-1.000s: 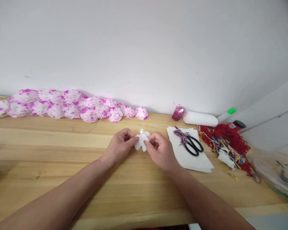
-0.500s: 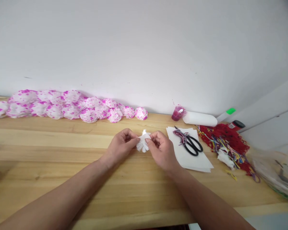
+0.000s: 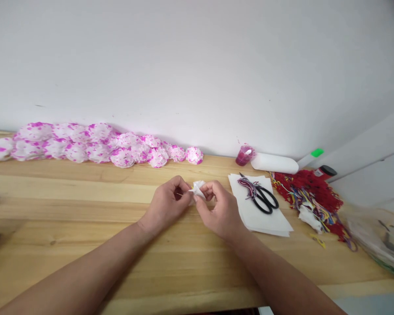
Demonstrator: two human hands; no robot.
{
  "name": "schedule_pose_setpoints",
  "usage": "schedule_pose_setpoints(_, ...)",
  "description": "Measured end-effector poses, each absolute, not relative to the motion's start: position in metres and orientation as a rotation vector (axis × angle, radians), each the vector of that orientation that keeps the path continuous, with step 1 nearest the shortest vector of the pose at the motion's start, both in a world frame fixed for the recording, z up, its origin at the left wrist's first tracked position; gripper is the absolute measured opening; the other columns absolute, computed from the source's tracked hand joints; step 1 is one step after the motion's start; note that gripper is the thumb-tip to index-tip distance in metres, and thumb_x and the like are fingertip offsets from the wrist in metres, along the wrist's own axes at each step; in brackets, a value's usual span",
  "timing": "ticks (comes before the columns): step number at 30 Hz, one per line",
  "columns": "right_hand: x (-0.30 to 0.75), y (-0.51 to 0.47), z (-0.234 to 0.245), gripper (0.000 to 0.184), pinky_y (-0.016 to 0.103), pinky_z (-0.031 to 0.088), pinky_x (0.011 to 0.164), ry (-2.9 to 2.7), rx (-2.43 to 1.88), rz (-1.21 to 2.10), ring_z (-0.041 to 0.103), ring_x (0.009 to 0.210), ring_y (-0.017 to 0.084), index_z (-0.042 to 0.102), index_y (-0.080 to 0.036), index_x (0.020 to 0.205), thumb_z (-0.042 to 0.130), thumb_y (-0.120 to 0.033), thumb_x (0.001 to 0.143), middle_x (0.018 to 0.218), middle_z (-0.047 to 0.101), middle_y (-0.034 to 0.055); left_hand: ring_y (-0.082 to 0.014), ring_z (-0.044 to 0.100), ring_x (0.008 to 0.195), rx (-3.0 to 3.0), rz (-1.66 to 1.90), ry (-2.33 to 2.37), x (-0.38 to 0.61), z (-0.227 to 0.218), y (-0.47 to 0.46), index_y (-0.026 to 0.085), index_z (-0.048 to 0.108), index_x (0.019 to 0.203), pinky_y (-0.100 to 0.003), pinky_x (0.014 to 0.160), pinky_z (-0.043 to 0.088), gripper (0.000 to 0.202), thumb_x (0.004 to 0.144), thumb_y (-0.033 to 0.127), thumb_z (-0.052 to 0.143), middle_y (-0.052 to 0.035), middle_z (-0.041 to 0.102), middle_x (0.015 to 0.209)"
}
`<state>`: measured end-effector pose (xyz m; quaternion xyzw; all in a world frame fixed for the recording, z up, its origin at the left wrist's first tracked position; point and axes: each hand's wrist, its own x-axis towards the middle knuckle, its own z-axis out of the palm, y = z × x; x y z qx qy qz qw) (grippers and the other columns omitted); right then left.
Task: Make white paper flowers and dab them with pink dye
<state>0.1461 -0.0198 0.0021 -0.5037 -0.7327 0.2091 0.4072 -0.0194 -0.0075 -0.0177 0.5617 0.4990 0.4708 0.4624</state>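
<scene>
Head view: left hand and right hand, fingers nearly closed, pinch a white paper piece between them over the wooden surface, near black-handled scissors

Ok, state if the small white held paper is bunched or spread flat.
Bunched: the small white paper shows overlapping folds, pinched by the left hand and right hand.

Paper puffs are ranged along the wall, left of a cup and a roll. Scissors are laid on sheets, flanked at right by yarn; left of the sheets, tissue is held between left hand and right hand.
</scene>
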Motion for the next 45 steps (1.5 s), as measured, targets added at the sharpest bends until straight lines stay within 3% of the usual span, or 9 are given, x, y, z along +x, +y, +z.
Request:
schedule_pose_setpoints(3,0.147,-0.019,0.002,0.005,0.028,0.045,0.068,-1.85,-1.277,0.514,0.059,0.07,0.016,0.057,-0.023,0.085,0.058,-0.027,0.088,0.078,0.066,0.0009,-0.0139,0.06,0.064,1.439,1.13,1.245,-0.018,-0.015,-0.01,0.021,0.056,0.075,-0.024,0.057,0.045,0.013,0.078,0.027,0.067,0.0,0.067,0.074)
schedule_pose_setpoints(6,0.149,-0.015,-0.002,0.014,0.025,0.043,0.059,-1.76,-1.306,0.662,0.055,0.06,0.013,0.055,-0.022,0.079,0.057,-0.03,0.09,0.069,0.062,-0.0014,-0.0137,0.06,0.062,1.311,1.117,1.178,-0.019,-0.016,-0.007,0.02,0.054,0.075,-0.024,0.057,0.044,0.018,0.078,0.031,0.068,0.0004,0.066,0.071)
schedule_pose_setpoints(11,0.15,-0.013,-0.004,0.017,0.023,0.041,0.055,-1.664,-1.319,0.744,0.054,0.058,0.012,0.054,-0.021,0.078,0.059,-0.033,0.089,0.068,0.061,-0.0017,-0.0143,0.062,0.066,1.195,1.109,1.063,-0.02,-0.013,-0.004,0.019,0.054,0.08,-0.025,0.061,0.046,0.027,0.077,0.038,0.073,-0.0008,0.068,0.076)
schedule_pose_setpoints(19,0.147,-0.017,-0.005,0.016,0.023,0.039,0.052,-1.75,-1.317,0.656,0.049,0.055,0.012,0.053,-0.022,0.077,0.057,-0.032,0.089,0.064,0.056,-0.0032,-0.0123,0.057,0.056,1.073,1.147,1.074,-0.021,-0.018,-0.003,0.02,0.05,0.073,-0.023,0.053,0.041,0.027,0.077,0.036,0.071,0.0029,0.061,0.063)
schedule_pose_setpoints(26,0.147,-0.018,-0.002,0.01,0.024,0.043,0.059,-1.793,-1.329,0.601,0.059,0.064,0.014,0.056,-0.024,0.089,0.06,-0.032,0.088,0.076,0.066,-0.0005,-0.0128,0.058,0.062,1.333,1.124,1.181,-0.019,-0.015,-0.01,0.02,0.056,0.075,-0.023,0.056,0.043,0.021,0.078,0.034,0.07,-0.001,0.067,0.078)
schedule_pose_setpoints(32,0.149,-0.017,-0.006,0.014,0.023,0.039,0.056,-1.795,-1.311,0.635,0.053,0.058,0.012,0.055,-0.022,0.083,0.055,-0.033,0.092,0.068,0.059,-0.0026,-0.0144,0.061,0.068,1.347,1.118,1.139,-0.018,-0.009,-0.01,0.019,0.056,0.08,-0.025,0.061,0.047,0.022,0.079,0.037,0.07,-0.0008,0.065,0.077)
schedule_pose_setpoints(36,0.149,-0.018,-0.006,0.016,0.023,0.038,0.056,-1.806,-1.262,0.645,0.048,0.056,0.011,0.054,-0.022,0.08,0.054,-0.032,0.093,0.065,0.054,-0.0037,-0.0121,0.056,0.059,1.221,1.127,1.112,-0.02,-0.012,-0.006,0.02,0.053,0.077,-0.023,0.056,0.043,0.025,0.079,0.038,0.07,0.0024,0.061,0.067)
schedule_pose_setpoints(45,0.147,-0.014,-0.004,0.019,0.024,0.043,0.055,-1.629,-1.242,0.948,0.057,0.063,0.014,0.055,-0.021,0.088,0.058,-0.039,0.09,0.073,0.064,0.0002,-0.0121,0.056,0.058,1.169,1.141,1.114,-0.021,-0.017,-0.004,0.02,0.051,0.073,-0.023,0.054,0.042,0.029,0.077,0.039,0.071,0.0026,0.06,0.065)
